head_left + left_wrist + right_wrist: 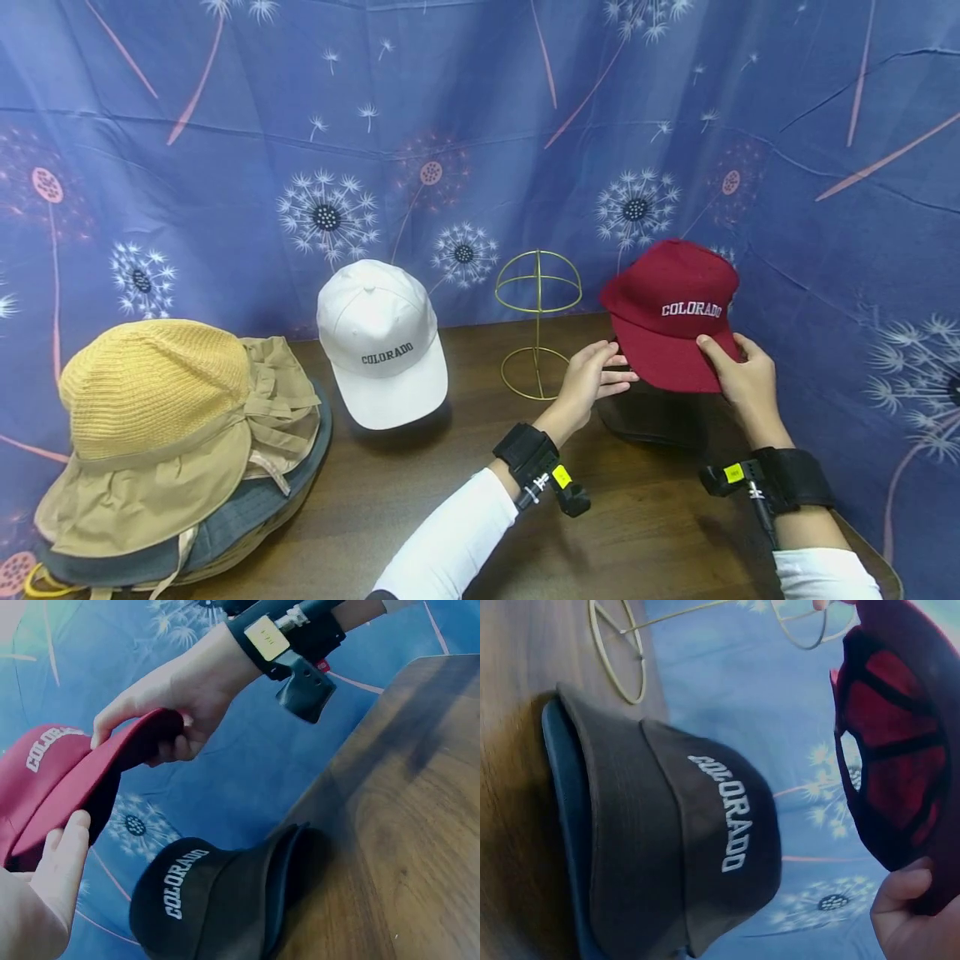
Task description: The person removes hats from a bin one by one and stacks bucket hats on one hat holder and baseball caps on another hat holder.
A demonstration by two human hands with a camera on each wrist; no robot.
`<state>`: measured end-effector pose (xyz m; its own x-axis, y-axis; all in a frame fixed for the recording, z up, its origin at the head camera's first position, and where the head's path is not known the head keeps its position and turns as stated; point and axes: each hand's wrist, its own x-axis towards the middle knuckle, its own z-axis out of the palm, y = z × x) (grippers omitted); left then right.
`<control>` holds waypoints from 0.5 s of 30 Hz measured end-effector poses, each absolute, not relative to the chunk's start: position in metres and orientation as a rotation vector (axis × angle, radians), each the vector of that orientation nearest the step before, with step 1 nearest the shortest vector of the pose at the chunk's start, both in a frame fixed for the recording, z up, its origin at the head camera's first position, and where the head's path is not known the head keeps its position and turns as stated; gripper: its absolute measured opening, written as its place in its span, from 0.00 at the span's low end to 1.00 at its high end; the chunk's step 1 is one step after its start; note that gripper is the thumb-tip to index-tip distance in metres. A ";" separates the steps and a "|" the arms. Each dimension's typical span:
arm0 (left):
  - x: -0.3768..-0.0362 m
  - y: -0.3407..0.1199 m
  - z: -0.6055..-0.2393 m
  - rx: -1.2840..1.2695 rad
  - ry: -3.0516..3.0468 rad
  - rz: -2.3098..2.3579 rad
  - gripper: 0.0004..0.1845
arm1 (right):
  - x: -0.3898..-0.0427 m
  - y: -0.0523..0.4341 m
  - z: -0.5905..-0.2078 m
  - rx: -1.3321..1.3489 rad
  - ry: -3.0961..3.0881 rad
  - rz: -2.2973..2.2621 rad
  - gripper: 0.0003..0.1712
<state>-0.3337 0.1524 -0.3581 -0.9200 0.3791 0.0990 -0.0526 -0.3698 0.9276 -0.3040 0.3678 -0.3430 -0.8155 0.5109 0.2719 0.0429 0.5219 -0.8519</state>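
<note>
My right hand [750,383] pinches the brim of a red baseball cap [675,283] marked COLORADO, thumb on top and fingers beneath. The cap is held up in the air, and its hollow inside shows in the right wrist view. My left hand [585,383] is at the opposite edge of the brim, its fingers fairly straight and touching or nearly touching it. Below the red cap sits a dark COLORADO cap [720,817], stacked over a blue cap [566,787] whose brim shows underneath.
A gold wire hat stand [538,312] rises left of the red cap. Further left a white COLORADO cap [382,333] sits raised above the wooden table [420,500]. A pile of sun hats, topped by a yellow knit one [157,387], fills the left end. Blue dandelion-print cloth [480,100] hangs behind.
</note>
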 end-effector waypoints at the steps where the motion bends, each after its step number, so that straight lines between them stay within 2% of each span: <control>1: -0.333 0.150 -0.357 0.447 1.588 2.353 0.29 | -0.301 0.367 -0.342 -0.433 -2.276 1.243 0.43; 7: -0.328 0.132 -0.354 0.605 1.616 2.267 0.30 | -0.287 0.367 -0.335 -0.266 -2.366 1.225 0.42; 15: -0.316 0.114 -0.348 0.932 1.691 2.149 0.13 | -0.272 0.369 -0.328 -0.019 -2.337 1.305 0.38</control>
